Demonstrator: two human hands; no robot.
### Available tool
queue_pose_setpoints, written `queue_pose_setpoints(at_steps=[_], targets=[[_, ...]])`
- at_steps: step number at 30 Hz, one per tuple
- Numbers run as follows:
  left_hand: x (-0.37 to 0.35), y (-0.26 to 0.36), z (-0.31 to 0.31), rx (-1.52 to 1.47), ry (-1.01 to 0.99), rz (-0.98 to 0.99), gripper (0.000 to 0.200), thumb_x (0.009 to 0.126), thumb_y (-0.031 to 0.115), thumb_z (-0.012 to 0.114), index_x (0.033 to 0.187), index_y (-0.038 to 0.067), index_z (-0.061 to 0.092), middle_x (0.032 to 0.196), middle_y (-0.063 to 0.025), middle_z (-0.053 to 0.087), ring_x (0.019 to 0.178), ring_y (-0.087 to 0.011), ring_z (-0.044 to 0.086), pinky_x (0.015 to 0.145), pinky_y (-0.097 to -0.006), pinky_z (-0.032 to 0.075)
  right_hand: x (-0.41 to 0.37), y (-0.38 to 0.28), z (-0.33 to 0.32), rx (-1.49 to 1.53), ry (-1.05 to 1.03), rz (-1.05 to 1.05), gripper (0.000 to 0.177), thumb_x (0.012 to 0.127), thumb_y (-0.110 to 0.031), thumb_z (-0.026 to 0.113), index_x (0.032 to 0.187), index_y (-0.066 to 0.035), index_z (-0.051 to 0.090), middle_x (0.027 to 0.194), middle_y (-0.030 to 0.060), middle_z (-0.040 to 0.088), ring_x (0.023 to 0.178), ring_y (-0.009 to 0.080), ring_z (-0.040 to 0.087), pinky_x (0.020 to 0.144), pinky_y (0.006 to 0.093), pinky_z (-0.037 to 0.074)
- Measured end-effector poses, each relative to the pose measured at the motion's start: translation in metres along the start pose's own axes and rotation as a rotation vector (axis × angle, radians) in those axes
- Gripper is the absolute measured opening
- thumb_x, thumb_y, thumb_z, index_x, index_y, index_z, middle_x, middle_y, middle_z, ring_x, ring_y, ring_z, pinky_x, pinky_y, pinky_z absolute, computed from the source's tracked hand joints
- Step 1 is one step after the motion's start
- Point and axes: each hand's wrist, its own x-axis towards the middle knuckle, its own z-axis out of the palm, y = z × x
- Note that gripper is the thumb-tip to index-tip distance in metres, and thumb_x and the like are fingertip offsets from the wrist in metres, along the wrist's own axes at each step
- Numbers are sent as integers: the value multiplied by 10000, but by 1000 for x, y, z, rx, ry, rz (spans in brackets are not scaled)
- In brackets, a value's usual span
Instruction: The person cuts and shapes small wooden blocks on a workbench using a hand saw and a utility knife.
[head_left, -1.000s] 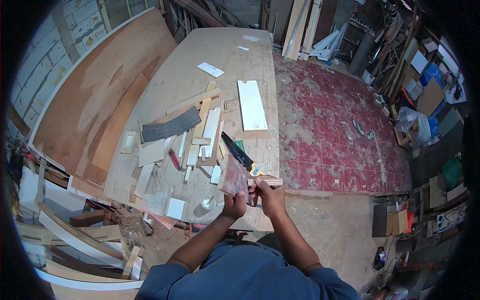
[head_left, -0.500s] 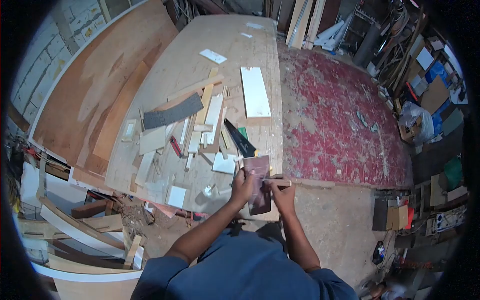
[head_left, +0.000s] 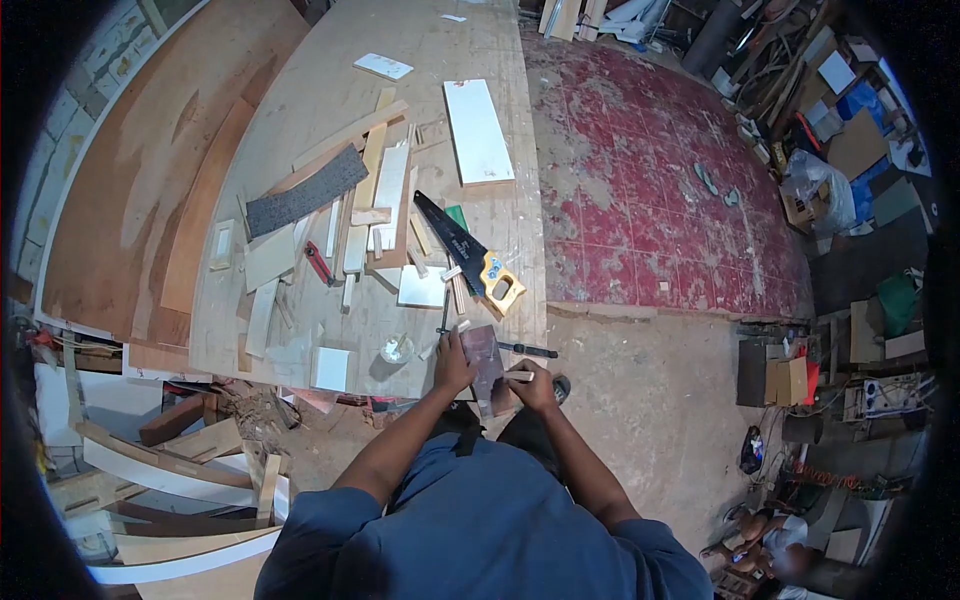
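Observation:
My left hand [head_left: 455, 368] is wrapped round the left side of a reddish-brown board [head_left: 484, 362] at the front edge of the wooden table [head_left: 300, 345]. Pinched in my right hand [head_left: 534, 386] is a small light wooden stick [head_left: 519, 376], its end at the board's right side. Just beyond the board lie a hand saw [head_left: 462, 243] with a yellow handle and a black bar-like tool [head_left: 528, 350]. A clear cup [head_left: 396, 348] stands left of my left hand. A white square piece [head_left: 422, 286] lies beyond it.
Wood strips [head_left: 372, 170], a grey textured strip [head_left: 307, 190], a red tool [head_left: 319, 264] and a white panel [head_left: 478, 131] lie on the table. Curved boards [head_left: 165, 475] are stacked at lower left. A person [head_left: 770, 540] is at lower right.
The view has shifted, so the table sits higher and further left. Both hands and the board are now lower in the frame, and the saw's handle shows fully.

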Motion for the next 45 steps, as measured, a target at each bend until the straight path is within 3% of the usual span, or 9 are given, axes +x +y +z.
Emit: queue_pose_setpoints(at_steps=[1,5,10,18,24,29,36,42,45], targets=[[1,9,-21,-35,-172,14,998,656,272,831,1450,27,278,1392,-197,356,1263,-418,389,1039,-495,373,6,1,5,-79,-30,-114,201,725,-102,784,864,-25,662,848,110,685,763,188,676,706,327,532],[-7,7,-36,170,-402,243,1144,539,381,881,1452,25,291,1436,-192,329,1305,-406,352,1052,-527,341,32,-9,18,-215,-158,-293,233,700,-107,773,885,-35,651,870,150,661,838,310,658,756,378,518],[-12,-7,-23,233,-353,351,1171,495,408,892,1448,36,322,1499,-185,270,1347,-404,311,1062,-539,325,58,-24,33,-175,-276,-519,234,711,-113,750,904,-39,638,888,157,639,841,359,632,734,410,509],[-12,-4,-18,305,-363,288,1185,485,420,891,1464,66,324,1496,-167,276,1352,-394,309,1060,-566,337,48,-8,46,-390,-459,-483,240,721,-129,743,924,-54,641,899,164,637,875,360,642,742,425,520],[-9,2,-23,314,-448,250,1114,486,390,889,1416,49,378,1459,-190,312,1337,-401,338,1040,-565,364,71,-8,55,-370,-364,-503,258,690,-112,732,927,-71,636,870,155,613,870,358,620,728,440,507],[-10,-2,-19,250,-325,266,1040,467,373,881,1350,48,436,1426,-200,368,1306,-412,379,1039,-527,381,40,-3,54,-294,-392,-452,211,723,-140,732,885,-64,620,860,157,589,854,369,601,729,452,495],[-11,-5,-26,296,-379,286,1088,471,424,869,1389,69,405,1471,-181,332,1328,-398,361,1043,-544,368,67,-6,57,-346,-282,-481,224,690,-113,737,882,-76,628,912,159,598,830,379,608,718,451,504],[-12,-17,-14,236,-302,309,1158,465,454,870,1443,99,362,1526,-144,279,1368,-382,316,1062,-563,338,43,-2,54,-377,-517,-391,238,694,-146,737,899,-77,640,905,168,608,866,370,607,758,452,504],[-14,-17,-17,229,-347,293,1155,465,447,865,1444,100,361,1534,-143,269,1369,-388,314,1061,-578,326,75,4,59,-378,-371,-472,250,692,-119,730,923,-84,640,875,147,628,859,348,610,735,448,500]])
